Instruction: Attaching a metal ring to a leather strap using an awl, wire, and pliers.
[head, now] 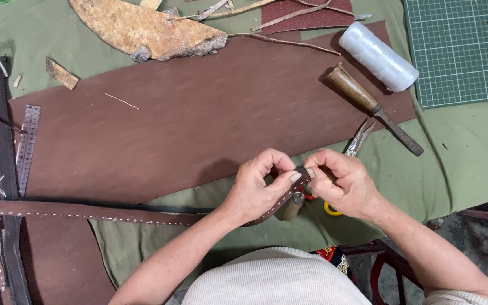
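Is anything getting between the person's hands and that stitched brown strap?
Nothing visible does. The left hand and right hand both pinch the end of the stitched leather strap directly. The snips and wooden-handled tool lie apart, beyond the hands.

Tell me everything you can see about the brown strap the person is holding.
The brown strap is a long, narrow band that looks like leather, with a row of white stitches along its edge. It lies flat across the large brown sheet and green cloth, running from the left to the hands. Its right end is lifted and pinched between the left hand and right hand.
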